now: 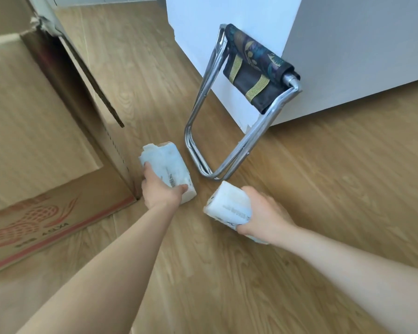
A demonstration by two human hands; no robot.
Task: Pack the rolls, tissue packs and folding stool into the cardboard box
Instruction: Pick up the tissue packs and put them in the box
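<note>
White tissue packs (169,165), long axes pointing away, gripped by left hand (159,191) and right hand (261,218).

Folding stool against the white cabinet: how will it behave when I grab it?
The folding stool leans folded on its chrome frame, so it may slide or topple if nudged. The smooth tubes look slippery. The fabric seat hangs slack and will likely flop.

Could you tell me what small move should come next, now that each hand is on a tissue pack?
Probably lift both packs and swing them left over the open cardboard box. The left hand and right hand each already grip a tissue pack; the folding stool leans untouched against the white cabinet.
</note>
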